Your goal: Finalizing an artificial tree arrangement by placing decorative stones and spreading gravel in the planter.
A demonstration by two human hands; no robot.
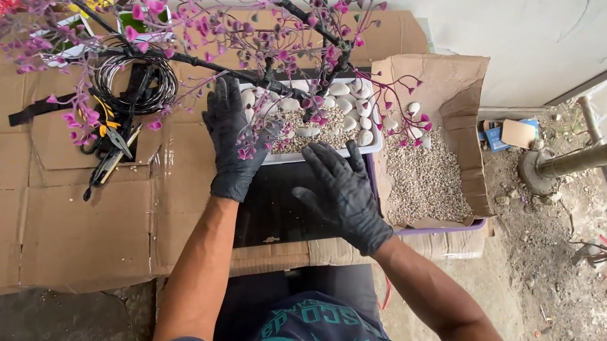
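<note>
Flattened cardboard sheets (pixel 52 219) cover most of the ground on the left and middle, ending in a ragged front edge with bare concrete below it; over them spreads an artificial tree (pixel 278 33) with dark wire branches and small pink-purple leaves, its longest branch running from the upper left down to the right toward the trunk, so the crown leans out to the left of its base; the trunk stands in a white rectangular planter (pixel 313 126), whose long axis lies left to right, its near long edge facing the person, its bed filled with fine gravel in front and white pebbles (pixel 346 106) toward the back and right; the planter sits on a dark box with a purple rim, and just to its right an opened cardboard box (pixel 429 177) holds loose gravel, closing off that side; the left side has open cardboard, though a coil of black wire (pixel 135 79) and a pair of pliers (pixel 110 153) lie there, well apart from the planter; the left hand (pixel 233 141), in a black glove, is open with fingers spread, resting at the planter's left end among the low twigs, gripping nothing that can be seen; the right hand (pixel 341 189), also black-gloved, lies open and flat, fingers pointing up to the planter's near edge, fingertips at or just touching it.
</note>
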